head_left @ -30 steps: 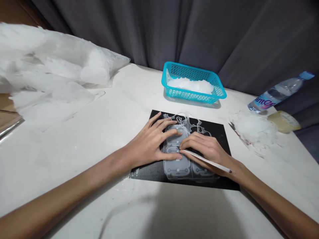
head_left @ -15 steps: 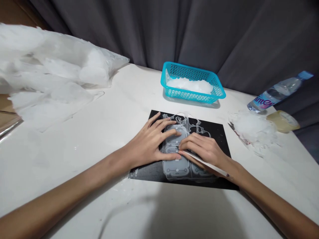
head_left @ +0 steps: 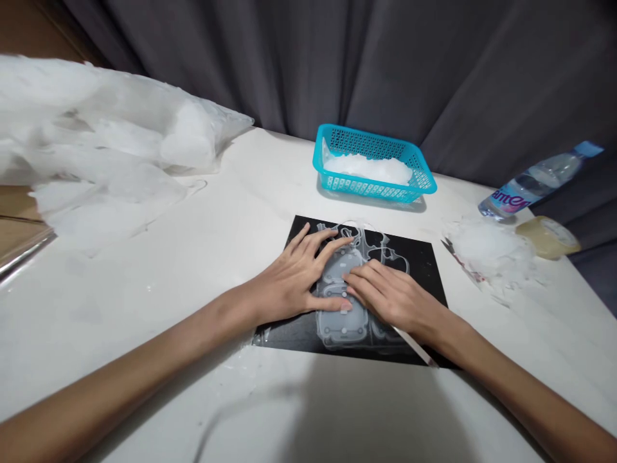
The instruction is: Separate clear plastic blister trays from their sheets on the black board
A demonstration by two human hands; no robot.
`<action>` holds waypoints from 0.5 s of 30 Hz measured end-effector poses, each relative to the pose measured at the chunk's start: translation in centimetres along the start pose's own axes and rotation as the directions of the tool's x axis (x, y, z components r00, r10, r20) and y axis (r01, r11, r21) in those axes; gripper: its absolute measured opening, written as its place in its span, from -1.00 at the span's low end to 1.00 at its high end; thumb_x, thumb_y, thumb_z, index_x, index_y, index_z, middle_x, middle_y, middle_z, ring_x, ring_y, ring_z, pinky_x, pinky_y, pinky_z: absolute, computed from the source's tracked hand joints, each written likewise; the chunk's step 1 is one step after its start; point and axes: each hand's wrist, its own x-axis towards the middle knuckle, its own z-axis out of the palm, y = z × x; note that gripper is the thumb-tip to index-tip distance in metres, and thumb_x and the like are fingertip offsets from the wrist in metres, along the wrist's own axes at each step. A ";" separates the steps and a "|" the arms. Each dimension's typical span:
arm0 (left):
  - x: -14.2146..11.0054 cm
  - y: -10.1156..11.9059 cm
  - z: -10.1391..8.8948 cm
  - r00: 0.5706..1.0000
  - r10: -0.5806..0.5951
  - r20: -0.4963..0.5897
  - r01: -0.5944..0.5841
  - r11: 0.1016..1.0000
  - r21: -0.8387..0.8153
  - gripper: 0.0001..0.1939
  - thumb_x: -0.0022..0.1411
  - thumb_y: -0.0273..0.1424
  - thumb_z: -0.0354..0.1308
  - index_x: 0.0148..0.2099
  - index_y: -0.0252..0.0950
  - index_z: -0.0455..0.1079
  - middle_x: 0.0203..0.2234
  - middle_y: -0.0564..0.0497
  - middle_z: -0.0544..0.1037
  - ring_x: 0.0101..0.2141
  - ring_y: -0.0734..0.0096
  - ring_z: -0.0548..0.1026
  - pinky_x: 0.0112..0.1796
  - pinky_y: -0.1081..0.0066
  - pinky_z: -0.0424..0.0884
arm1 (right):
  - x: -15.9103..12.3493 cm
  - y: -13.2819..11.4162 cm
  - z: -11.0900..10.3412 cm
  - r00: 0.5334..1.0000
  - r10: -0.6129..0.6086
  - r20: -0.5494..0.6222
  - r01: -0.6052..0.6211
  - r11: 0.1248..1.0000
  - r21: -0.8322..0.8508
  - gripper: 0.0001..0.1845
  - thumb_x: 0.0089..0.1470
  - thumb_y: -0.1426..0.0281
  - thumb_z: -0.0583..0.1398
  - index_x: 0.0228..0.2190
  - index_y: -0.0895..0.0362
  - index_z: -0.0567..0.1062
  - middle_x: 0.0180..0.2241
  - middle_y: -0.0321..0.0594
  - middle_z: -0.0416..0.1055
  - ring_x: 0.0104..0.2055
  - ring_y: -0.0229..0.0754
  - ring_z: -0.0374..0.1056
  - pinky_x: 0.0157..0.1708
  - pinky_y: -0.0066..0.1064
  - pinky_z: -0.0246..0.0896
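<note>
A black mat (head_left: 424, 257) lies on the white table, and a clear moulded plastic sheet (head_left: 343, 325) with several rounded shapes rests on it. My left hand (head_left: 294, 276) lies flat on the sheet's left side with fingers spread, pressing it down. My right hand (head_left: 393, 297) rests on the sheet just to the right, fingers closed round a thin white stick-like tool (head_left: 417, 350) whose rear end sticks out behind the wrist. The tool's tip is hidden under my fingers.
A turquoise basket (head_left: 373, 186) holding white plastic pieces stands behind the mat. Large crumpled white plastic bags (head_left: 106, 148) fill the left. At the right lie a heap of clear scraps (head_left: 486, 247), a water bottle (head_left: 535, 183) on its side and a tape roll (head_left: 547, 236).
My right hand has turned and slid a little towards the left, so the tool now points back and down behind the wrist. My left hand's fingers have shifted slightly.
</note>
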 end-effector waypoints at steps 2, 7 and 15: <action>0.1 -0.1 0.0 0.999 -0.017 0.035 0.017 1.000 -0.006 0.13 0.23 0.31 0.08 0.55 -0.27 -0.15 0.46 -0.31 0.07 0.44 -0.18 0.03 0.42 -0.18 -0.23 | 0.3 1.3 -0.3 0.990 0.121 -0.067 -0.113 0.988 0.107 -0.80 0.41 0.50 0.10 -0.03 0.25 0.48 -0.15 -0.01 0.56 -0.11 -0.02 0.48 -0.12 -0.23 0.45; -0.1 -0.3 0.0 0.998 -0.035 0.061 0.036 0.999 -0.023 0.24 0.22 0.30 0.10 0.58 -0.28 -0.42 0.50 -0.31 -0.06 0.47 -0.23 -0.12 0.42 -0.19 -0.27 | 0.6 6.3 -1.9 0.782 0.576 -0.237 -0.489 0.804 0.339 -0.84 0.40 0.39 0.13 -0.16 0.10 0.53 -0.22 -0.16 0.53 -0.16 -0.06 0.46 -0.10 -0.19 0.38; 0.1 1.0 -1.1 0.979 -0.104 -0.176 0.053 0.960 -0.277 -0.16 0.31 -0.01 0.29 0.47 -0.11 0.04 0.34 -0.15 0.29 0.31 0.00 0.26 0.27 0.04 0.25 | 2.0 4.1 -4.1 0.884 0.461 0.081 -0.412 0.684 0.602 -0.80 0.34 0.39 0.22 -0.06 0.01 0.62 -0.12 -0.20 0.50 -0.03 -0.10 0.44 0.04 -0.24 0.32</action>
